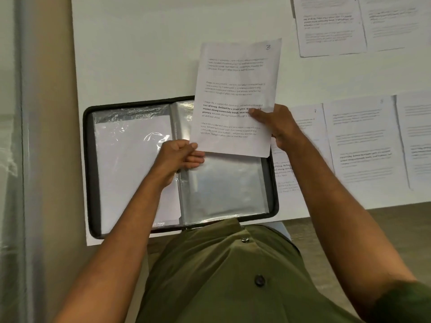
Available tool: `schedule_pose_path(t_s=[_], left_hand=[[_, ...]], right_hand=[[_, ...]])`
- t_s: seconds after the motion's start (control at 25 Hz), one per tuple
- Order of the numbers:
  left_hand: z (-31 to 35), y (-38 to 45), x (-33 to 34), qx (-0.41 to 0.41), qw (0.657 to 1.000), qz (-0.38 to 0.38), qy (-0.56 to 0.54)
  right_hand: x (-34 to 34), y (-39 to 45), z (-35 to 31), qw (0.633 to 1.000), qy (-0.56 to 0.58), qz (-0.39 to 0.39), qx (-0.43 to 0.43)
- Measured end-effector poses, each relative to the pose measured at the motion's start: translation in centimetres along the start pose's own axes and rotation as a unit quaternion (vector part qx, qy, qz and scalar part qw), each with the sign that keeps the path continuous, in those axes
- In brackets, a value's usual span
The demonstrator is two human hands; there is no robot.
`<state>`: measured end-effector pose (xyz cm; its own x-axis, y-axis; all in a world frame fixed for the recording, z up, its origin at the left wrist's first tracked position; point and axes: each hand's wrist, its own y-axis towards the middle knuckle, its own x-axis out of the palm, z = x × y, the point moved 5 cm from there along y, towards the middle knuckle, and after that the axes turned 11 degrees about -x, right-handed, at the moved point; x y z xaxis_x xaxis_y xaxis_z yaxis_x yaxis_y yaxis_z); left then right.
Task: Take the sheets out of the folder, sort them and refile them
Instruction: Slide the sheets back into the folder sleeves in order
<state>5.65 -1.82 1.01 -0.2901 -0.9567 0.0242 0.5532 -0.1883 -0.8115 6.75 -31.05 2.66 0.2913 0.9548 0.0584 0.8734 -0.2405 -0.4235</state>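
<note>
An open black zip folder (89,173) with clear plastic sleeves lies on the white table in front of me. Its left sleeve (126,159) holds a white sheet; the right sleeve (224,185) looks empty. Above the right sleeve I hold a printed sheet (235,94) marked "3" in its top corner. My left hand (179,157) pinches its lower left corner, at the sleeve's upper edge. My right hand (277,129) grips its right edge, thumb on the print.
Several printed sheets lie spread on the table to the right: two at the top right (331,26), and a row at mid right (363,141), one marked "7", one "8". The table's near edge (349,207) runs beside my green shirt. A wall stands at left.
</note>
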Motion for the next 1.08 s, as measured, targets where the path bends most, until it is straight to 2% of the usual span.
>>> schedule_pose_path(t_s=[0.24,0.32,0.4,0.48,0.6,0.64,0.72,0.8,0.88,1.08], left_hand=[[-0.8,-0.1,-0.8,-0.022,0.999,0.026,-0.002],[-0.5,0.0,-1.2,-0.011,0.997,0.069,0.016],[0.6,0.2,-1.7,0.045,0.984,0.148,0.093],[2.3,0.5,-1.5,0.141,0.943,0.213,0.214],[5.2,2.2,-0.6,0.278,0.85,0.247,0.373],[5.8,3.3,-0.3,0.29,0.82,0.246,0.428],[6.4,5.4,0.2,0.261,0.763,0.247,0.538],[5.9,6.6,0.8,0.246,0.719,0.254,0.598],[5.1,6.7,1.1,0.273,0.7,0.275,0.6],[5.1,6.0,1.1,0.358,0.697,0.298,0.546]], right_hand=[[0.0,-1.2,1.2,0.999,0.033,0.029,-0.005],[-0.2,-1.4,1.2,0.997,0.051,0.048,-0.01],[-0.7,-1.4,1.0,0.993,0.083,0.087,-0.021],[-1.5,-0.9,1.0,0.981,0.14,0.131,-0.022],[-2.2,-0.4,1.0,0.951,0.25,0.184,0.006],[-2.2,-0.1,1.1,0.939,0.285,0.189,0.015],[-2.1,0.1,1.2,0.919,0.342,0.194,0.021],[-1.9,0.3,1.4,0.904,0.378,0.201,0.014],[-1.7,0.6,1.7,0.894,0.398,0.208,0.016],[-0.6,1.2,2.2,0.889,0.408,0.204,0.034]])
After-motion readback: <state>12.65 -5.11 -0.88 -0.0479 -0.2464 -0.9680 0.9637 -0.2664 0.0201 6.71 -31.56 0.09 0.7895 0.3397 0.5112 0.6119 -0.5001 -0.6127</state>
